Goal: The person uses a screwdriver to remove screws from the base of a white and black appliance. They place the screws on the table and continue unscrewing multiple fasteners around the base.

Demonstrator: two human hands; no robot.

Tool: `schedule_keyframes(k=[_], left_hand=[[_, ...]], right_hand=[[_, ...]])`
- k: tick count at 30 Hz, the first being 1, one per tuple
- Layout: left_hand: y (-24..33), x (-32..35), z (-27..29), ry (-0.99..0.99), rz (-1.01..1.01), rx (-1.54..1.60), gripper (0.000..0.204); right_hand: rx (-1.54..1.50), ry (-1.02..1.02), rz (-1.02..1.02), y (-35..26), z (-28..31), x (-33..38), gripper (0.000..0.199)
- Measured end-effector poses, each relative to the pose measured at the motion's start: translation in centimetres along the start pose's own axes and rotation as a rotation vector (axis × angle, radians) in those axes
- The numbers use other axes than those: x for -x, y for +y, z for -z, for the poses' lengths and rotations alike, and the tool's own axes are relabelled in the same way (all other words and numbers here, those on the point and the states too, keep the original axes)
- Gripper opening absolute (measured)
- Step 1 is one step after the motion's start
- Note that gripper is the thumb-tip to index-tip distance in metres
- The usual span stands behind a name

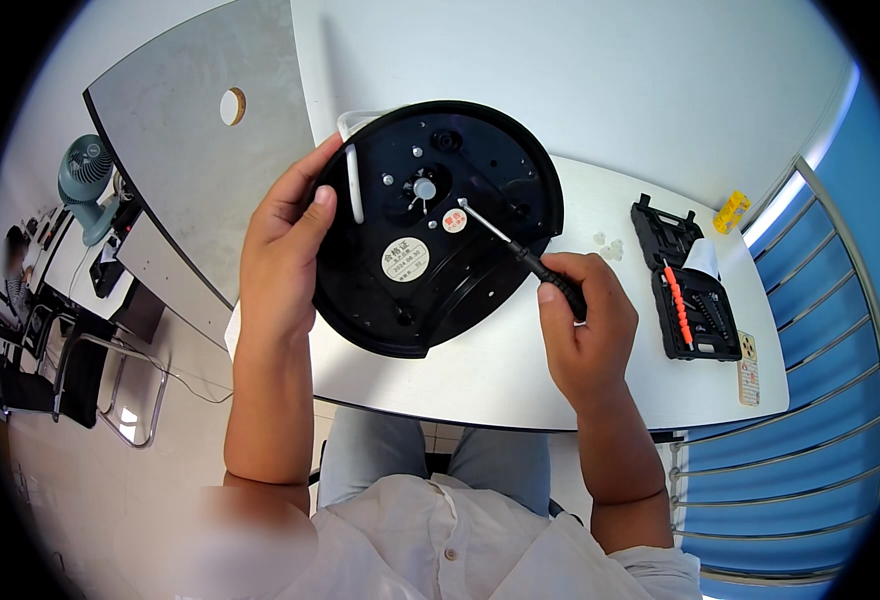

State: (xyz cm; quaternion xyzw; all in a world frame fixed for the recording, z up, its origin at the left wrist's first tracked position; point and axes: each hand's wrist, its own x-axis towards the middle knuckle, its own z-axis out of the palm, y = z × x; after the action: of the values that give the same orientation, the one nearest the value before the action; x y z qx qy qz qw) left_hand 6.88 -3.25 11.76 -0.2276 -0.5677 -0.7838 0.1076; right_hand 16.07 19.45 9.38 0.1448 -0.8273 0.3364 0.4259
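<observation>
Above white worktop (480, 370), left hand (280, 250) fingers clamp rim of tilted black round base (440, 230); right hand (585, 320) fingers wrap screwdriver (520, 250), tip at underside. Risk: tip slips off, base tilts, loose small parts (608, 245) scatter.

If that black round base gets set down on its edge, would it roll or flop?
The black round base looks stiff: it keeps its shape held at one rim by the left hand. Its curved rim would probably let it roll or tip. Likely light, since one hand props it.
</observation>
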Motion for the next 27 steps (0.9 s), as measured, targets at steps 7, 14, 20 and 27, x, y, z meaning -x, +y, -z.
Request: schedule_keyframes(k=[7,14,20,27], left_hand=[[0.0,0.3,-0.1,0.014,0.001,0.000,0.038],[0.1,0.5,0.0,0.013,0.000,0.008,0.038],[0.1,0.7,0.0,0.008,0.000,0.025,0.038],[0.2,0.6,-0.1,0.021,0.017,0.018,0.038]], right_hand=[[-0.096,-0.026,-0.161,-0.7,0.9,-1.5,0.010],[-0.280,-0.060,-0.350,0.0,1.1,-2.3,0.013],[-0.452,-0.105,-0.512,1.8,1.2,-3.0,0.016],[-0.610,-0.118,-0.633,2.0,1.3,-3.7,0.017]])
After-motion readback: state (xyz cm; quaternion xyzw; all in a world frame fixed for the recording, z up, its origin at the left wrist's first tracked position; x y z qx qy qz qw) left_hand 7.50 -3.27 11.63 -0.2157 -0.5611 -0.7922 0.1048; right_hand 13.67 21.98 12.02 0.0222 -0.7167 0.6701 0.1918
